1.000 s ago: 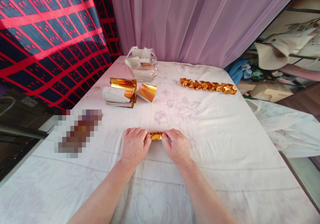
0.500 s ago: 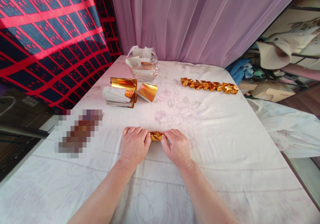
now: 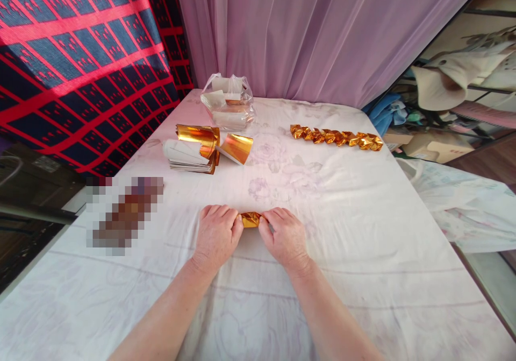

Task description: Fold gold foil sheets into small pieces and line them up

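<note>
Between my two hands lies a small rolled piece of gold foil paper (image 3: 250,220), low over the tablecloth. My left hand (image 3: 217,232) is closed on its left end, thumb toward the middle. Closed on the right end is my right hand (image 3: 284,235). Both ends of the roll are hidden under my fingers. Farther off to the right, a row of folded gold foil pieces (image 3: 336,137) lies in a line. Beyond my left hand sit a stack of gold-and-white paper sheets (image 3: 189,156) and a loose gold sheet (image 3: 237,148).
A clear plastic bag (image 3: 228,105) with paper inside stands at the table's far edge. A pixelated patch (image 3: 128,213) covers something at the left. Purple curtain (image 3: 274,38) hangs behind the table (image 3: 363,232), red-and-navy cloth (image 3: 80,70) at left, cluttered shelves (image 3: 439,108) at right.
Both hands keep hold of the gold foil paper in nearly the same place. The whole view has shifted very slightly.
</note>
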Action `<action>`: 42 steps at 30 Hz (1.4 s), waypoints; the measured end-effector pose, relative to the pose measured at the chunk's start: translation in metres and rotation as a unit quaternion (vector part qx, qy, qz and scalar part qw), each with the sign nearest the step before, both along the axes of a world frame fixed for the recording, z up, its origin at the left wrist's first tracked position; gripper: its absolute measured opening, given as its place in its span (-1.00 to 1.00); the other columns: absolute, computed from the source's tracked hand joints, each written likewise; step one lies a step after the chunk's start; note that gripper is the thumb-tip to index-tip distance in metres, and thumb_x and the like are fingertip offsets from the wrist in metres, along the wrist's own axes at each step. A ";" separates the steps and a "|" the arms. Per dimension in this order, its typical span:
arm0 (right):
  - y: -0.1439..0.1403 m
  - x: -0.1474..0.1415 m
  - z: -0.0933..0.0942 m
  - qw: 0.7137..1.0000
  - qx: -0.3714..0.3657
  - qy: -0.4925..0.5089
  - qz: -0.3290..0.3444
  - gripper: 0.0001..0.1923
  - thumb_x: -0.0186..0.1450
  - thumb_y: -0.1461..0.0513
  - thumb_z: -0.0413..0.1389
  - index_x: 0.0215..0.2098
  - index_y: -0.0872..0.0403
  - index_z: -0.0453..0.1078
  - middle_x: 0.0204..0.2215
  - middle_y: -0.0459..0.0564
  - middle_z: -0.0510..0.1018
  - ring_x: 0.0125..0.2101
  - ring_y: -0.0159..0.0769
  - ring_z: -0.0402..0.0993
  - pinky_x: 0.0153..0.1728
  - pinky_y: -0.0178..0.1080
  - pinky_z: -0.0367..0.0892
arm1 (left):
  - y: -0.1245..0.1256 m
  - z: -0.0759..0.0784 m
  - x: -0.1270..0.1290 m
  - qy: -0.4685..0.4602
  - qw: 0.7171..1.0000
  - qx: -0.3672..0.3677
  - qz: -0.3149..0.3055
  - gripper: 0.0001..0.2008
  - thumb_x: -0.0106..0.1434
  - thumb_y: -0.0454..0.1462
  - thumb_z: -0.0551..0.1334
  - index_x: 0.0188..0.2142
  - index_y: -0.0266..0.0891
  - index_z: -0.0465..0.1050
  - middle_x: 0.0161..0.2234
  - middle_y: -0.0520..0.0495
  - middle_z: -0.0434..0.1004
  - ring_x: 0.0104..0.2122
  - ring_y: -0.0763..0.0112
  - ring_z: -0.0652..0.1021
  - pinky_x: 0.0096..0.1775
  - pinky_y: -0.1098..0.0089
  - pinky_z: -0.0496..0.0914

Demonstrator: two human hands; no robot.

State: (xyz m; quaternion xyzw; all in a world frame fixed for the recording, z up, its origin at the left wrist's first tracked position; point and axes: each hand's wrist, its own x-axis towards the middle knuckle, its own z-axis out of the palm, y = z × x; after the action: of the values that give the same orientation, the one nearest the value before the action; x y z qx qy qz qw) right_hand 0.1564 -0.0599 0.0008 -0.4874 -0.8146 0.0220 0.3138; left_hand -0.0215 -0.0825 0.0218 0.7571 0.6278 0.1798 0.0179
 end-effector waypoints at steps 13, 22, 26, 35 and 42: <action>-0.001 0.000 0.001 1.000 -0.004 0.000 -0.008 -0.73 0.32 0.30 0.00 -0.51 0.04 0.42 -0.54 -0.06 0.49 -0.44 -0.31 0.38 -0.36 -0.26 0.19 | -0.002 0.002 -0.001 0.017 0.999 0.023 0.022 -0.73 0.35 -0.23 0.10 -0.50 -0.15 0.37 -0.49 -0.04 0.48 -0.36 0.20 0.47 -0.21 0.17 0.21; 0.000 0.001 -0.001 0.999 -0.009 -0.014 -0.030 -0.72 0.34 0.28 0.02 -0.54 0.03 0.36 -0.55 -0.06 0.47 -0.46 -0.32 0.38 -0.39 -0.27 0.14 | -0.001 0.002 0.003 0.019 1.000 0.023 0.002 -0.73 0.32 -0.30 0.08 -0.52 -0.15 0.36 -0.51 -0.03 0.46 -0.39 0.23 0.45 -0.23 0.18 0.20; 0.000 0.001 -0.001 0.999 -0.027 0.009 -0.025 -0.69 0.35 0.28 -0.02 -0.54 0.04 0.34 -0.55 -0.07 0.45 -0.45 -0.34 0.38 -0.39 -0.29 0.14 | -0.001 0.002 0.004 0.028 0.999 0.022 -0.004 -0.73 0.33 -0.31 0.08 -0.51 -0.16 0.36 -0.50 -0.03 0.45 -0.38 0.23 0.45 -0.23 0.18 0.21; 0.000 0.002 0.001 0.999 -0.038 0.024 -0.008 -0.67 0.34 0.30 -0.04 -0.58 0.04 0.32 -0.58 -0.07 0.42 -0.47 -0.34 0.36 -0.39 -0.28 0.16 | -0.001 0.002 0.004 0.049 0.999 0.014 -0.010 -0.73 0.33 -0.31 0.10 -0.51 -0.16 0.36 -0.51 -0.03 0.45 -0.38 0.24 0.46 -0.23 0.18 0.21; -0.001 0.002 0.001 0.997 -0.042 0.053 -0.021 -0.84 0.35 0.24 0.03 -0.30 0.05 0.46 -0.42 -0.06 0.54 -0.41 -0.32 0.46 -0.34 -0.29 0.27 | 0.000 0.000 0.001 0.038 0.998 0.036 -0.022 -0.74 0.33 -0.30 0.10 -0.50 -0.17 0.38 -0.50 -0.02 0.46 -0.39 0.25 0.45 -0.22 0.19 0.21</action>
State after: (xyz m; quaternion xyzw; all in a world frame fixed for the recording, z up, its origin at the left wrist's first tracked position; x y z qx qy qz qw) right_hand 0.1584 -0.0606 0.0017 -0.5152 -0.7848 0.0757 0.3360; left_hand -0.0207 -0.0828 0.0223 0.7774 0.6041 0.1730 -0.0288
